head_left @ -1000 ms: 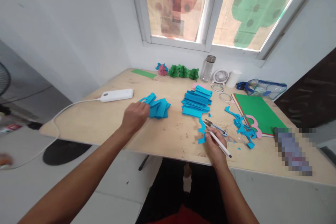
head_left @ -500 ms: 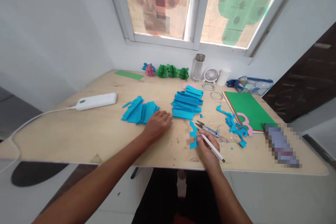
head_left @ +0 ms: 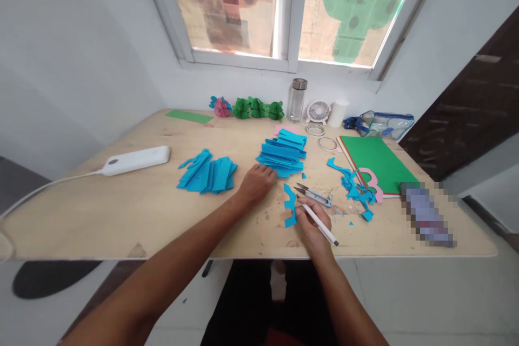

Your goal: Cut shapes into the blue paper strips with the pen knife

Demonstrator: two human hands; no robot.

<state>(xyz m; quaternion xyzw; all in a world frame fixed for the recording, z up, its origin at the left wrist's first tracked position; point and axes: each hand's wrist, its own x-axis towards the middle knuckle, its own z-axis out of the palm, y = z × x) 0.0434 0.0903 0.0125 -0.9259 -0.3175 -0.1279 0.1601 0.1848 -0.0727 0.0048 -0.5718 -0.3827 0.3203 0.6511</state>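
My left hand reaches to the near left edge of the right pile of folded blue paper strips, fingertips touching the front strips. Its fingers lie over the edge, and no firm grip shows. A second pile of folded blue paper lies left of it. My right hand is closed around a white pen, which slants with its dark end toward me. Beside that hand's fingers lies a blue paper piece with a notched edge. Thread snips rest just beyond the right hand, blades pointing left.
Blue paper scraps and a pink paper cutout lie to the right, near green sheets. At the back stand a glass bottle, a small fan and paper ornaments. A white power strip lies left.
My left hand has moved from beside the left pile toward the right pile and now touches its front edge. My right hand keeps holding the pen. The whole view has shifted slightly.
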